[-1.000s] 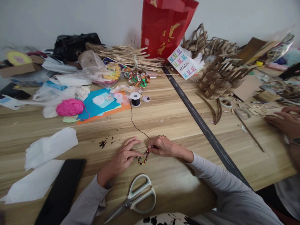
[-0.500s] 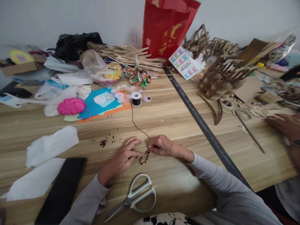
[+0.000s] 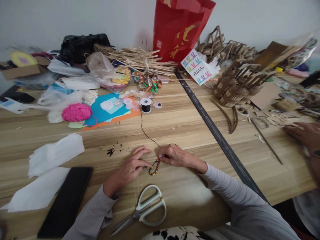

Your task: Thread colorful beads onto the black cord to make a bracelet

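A small loop of multicoloured beads on a string lies between my two hands, just above the wooden table. My right hand is closed in a pinch at the loop's upper end, where black cord runs in from a spool. My left hand has thumb and forefinger drawn together at the beads' other end, with a few beads showing between them. Its other fingers stretch forward, and one wears a ring. Scissors with white handles lie near me, below the beads.
Black cord scraps lie left of my hands. Farther left are white paper and a black phone-like slab. Pink yarn, a red bag and small woven baskets stand behind. Another person's hand rests at right.
The left hand has shifted very slightly, and a little more of the beads shows beside its fingertips. The right hand keeps its pinch in the same place.
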Demonstrator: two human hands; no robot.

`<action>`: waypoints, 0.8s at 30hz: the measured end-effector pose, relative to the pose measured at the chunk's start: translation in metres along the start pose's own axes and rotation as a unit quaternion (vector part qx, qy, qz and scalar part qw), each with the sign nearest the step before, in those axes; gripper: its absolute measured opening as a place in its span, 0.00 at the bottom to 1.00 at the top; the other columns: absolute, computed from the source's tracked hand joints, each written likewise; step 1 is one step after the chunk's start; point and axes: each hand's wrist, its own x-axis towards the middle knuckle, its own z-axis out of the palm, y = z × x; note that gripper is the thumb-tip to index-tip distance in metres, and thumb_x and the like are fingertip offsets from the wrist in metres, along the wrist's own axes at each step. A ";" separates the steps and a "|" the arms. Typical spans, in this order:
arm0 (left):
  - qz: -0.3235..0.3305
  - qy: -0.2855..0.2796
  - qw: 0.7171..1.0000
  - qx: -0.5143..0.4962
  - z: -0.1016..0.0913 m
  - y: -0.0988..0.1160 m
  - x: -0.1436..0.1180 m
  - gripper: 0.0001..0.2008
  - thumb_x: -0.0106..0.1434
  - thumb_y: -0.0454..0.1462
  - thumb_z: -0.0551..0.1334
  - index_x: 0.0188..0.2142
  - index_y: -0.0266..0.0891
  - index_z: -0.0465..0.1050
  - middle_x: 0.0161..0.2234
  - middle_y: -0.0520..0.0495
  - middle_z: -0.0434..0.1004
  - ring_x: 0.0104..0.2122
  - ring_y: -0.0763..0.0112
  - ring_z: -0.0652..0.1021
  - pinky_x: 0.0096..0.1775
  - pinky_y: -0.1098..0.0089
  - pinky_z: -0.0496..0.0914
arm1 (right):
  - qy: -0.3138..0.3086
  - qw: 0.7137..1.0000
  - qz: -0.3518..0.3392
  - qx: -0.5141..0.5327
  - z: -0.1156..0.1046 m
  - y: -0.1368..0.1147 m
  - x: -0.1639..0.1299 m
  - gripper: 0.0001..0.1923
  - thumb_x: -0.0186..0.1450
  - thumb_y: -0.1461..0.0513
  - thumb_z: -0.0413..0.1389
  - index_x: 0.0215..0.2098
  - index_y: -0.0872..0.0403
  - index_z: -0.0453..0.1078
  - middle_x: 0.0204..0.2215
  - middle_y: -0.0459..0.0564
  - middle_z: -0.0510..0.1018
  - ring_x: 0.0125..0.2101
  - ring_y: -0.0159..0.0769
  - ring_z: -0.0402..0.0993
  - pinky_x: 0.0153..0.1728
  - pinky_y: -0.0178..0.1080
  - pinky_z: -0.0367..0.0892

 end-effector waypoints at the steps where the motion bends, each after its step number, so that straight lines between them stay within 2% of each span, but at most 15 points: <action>1: -0.002 -0.002 1.000 -0.002 -0.001 0.001 0.000 0.21 0.60 0.22 0.52 0.41 0.42 0.79 0.59 0.44 0.62 0.63 0.55 0.54 0.60 0.48 0.55 | -0.001 1.000 0.004 -0.002 0.000 0.000 0.000 0.04 0.65 0.66 0.52 0.33 0.55 0.69 0.31 0.47 0.75 0.31 0.31 0.69 0.32 0.30 0.57; 9: -0.004 -0.002 1.000 -0.017 -0.001 0.001 -0.001 0.23 0.59 0.21 0.52 0.40 0.43 0.79 0.59 0.45 0.63 0.63 0.55 0.54 0.61 0.49 0.54 | -0.004 1.000 0.006 -0.002 -0.002 -0.002 -0.001 0.03 0.64 0.67 0.53 0.34 0.55 0.68 0.31 0.47 0.75 0.31 0.31 0.69 0.32 0.30 0.57; 24: -0.002 -0.004 1.000 -0.003 0.000 0.001 0.000 0.24 0.57 0.20 0.52 0.41 0.43 0.79 0.59 0.43 0.63 0.63 0.53 0.54 0.59 0.47 0.56 | -0.007 1.000 0.012 -0.003 -0.002 -0.003 -0.001 0.03 0.65 0.66 0.52 0.34 0.55 0.68 0.31 0.48 0.75 0.32 0.31 0.70 0.33 0.30 0.58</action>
